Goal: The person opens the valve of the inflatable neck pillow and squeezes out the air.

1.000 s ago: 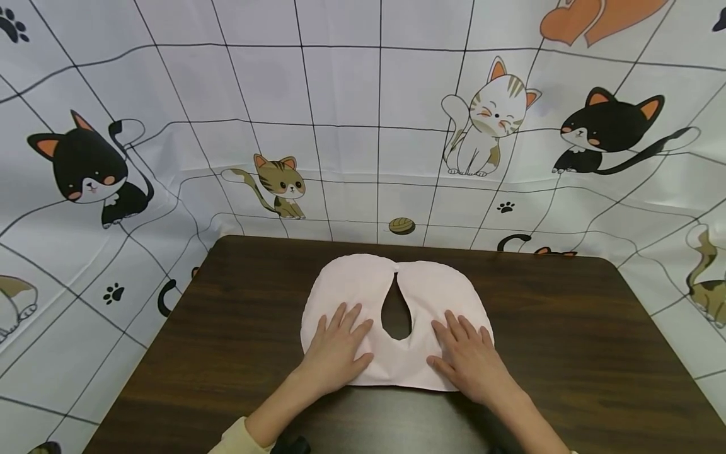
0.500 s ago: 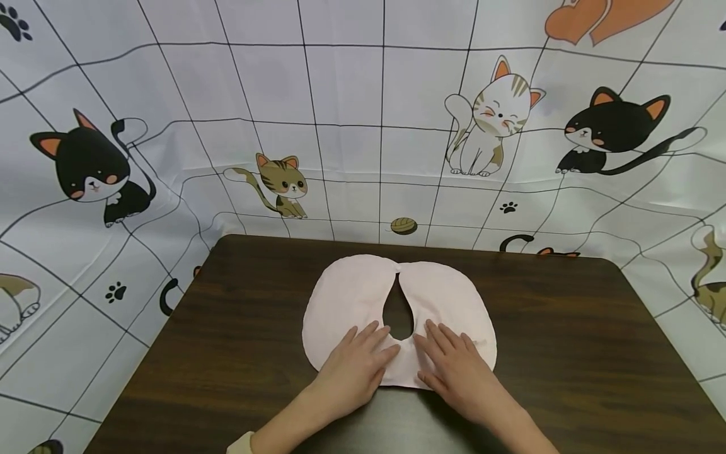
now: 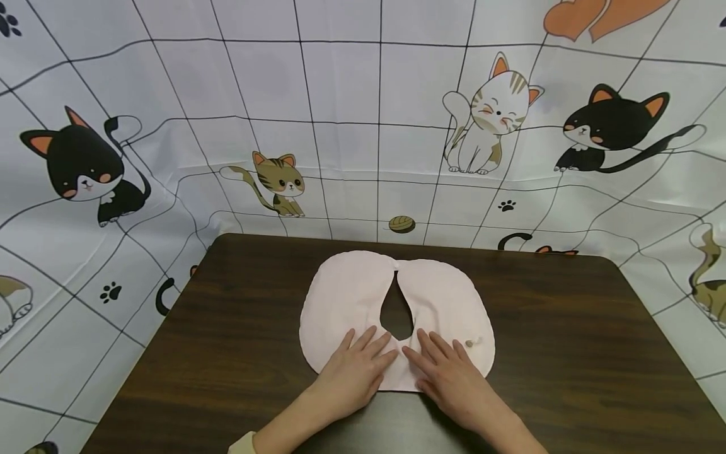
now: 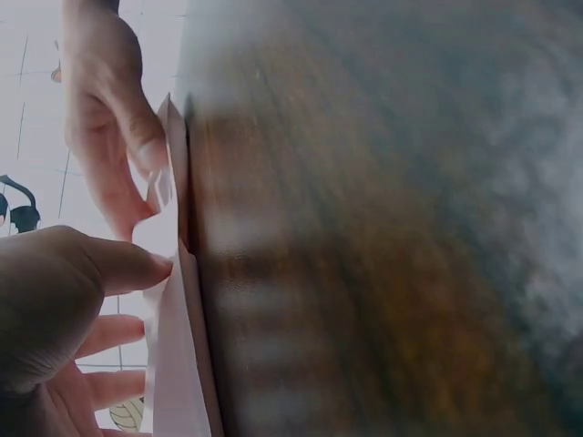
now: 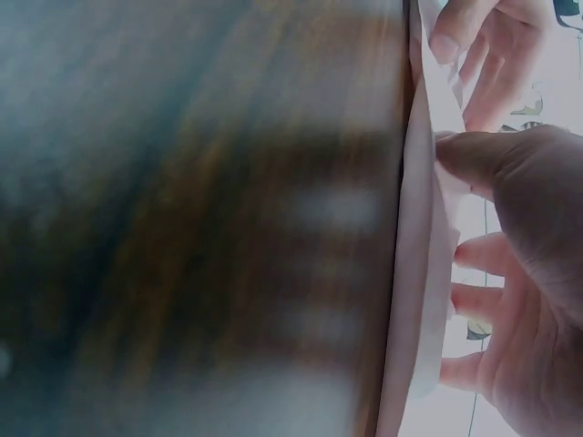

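A pale pink, flat fabric piece shaped like a baby bib or a detachable collar (image 3: 346, 290) lies spread on the dark wooden table. Its teardrop opening sits in the middle, and the two rounded ends meet at the top. My left hand (image 3: 357, 372) rests on its lower left part, fingers spread. On the lower right part lies my right hand (image 3: 450, 375), fingers extended, their tips just below the opening. A small button-like spot (image 3: 469, 343) shows right of that hand. Both wrist views show fingertips and thumbs touching the pink cloth (image 4: 173, 355) from above.
The brown wood-grain table (image 3: 227, 328) extends to both sides of the cloth. Behind it and at the sides hangs a white gridded curtain (image 3: 340, 82) printed with cartoon cats, paw prints and a yarn ball.
Both hands have slid inward across the cloth toward its lower middle, below the opening. The button-like spot at the right, earlier under the right hand, now shows. The cloth stays in place.
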A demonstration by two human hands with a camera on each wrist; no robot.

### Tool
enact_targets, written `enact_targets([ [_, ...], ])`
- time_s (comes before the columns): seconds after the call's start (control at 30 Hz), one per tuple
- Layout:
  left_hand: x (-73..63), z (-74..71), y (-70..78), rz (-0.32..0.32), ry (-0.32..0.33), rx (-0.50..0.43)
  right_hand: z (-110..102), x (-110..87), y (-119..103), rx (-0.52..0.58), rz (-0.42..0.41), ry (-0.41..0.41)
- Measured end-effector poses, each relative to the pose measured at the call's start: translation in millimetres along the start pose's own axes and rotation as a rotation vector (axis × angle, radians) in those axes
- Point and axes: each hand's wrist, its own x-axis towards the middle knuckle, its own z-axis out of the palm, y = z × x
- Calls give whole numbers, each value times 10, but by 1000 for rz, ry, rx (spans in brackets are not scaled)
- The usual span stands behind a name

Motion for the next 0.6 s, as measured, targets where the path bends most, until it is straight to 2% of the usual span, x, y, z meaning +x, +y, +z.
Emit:
enact_targets([
  [0.17,-10,4,-50,0,-25,5,40,19,-11,-20,6,-23],
  [0.33,23,-79,-83,-15,-96,-26,-15,53,15,-23,-28,-37],
  [0.43,101,-163,-103,2,-131,-26,-97,94,93,-4,-64,9],
  [0.53,241,-252,-185,13,-125,-64,-170,182,217,2,-75,104],
  [0.6,359,-303,-288,-11,-105,-116,-235,266,304,5,-45,154],
])
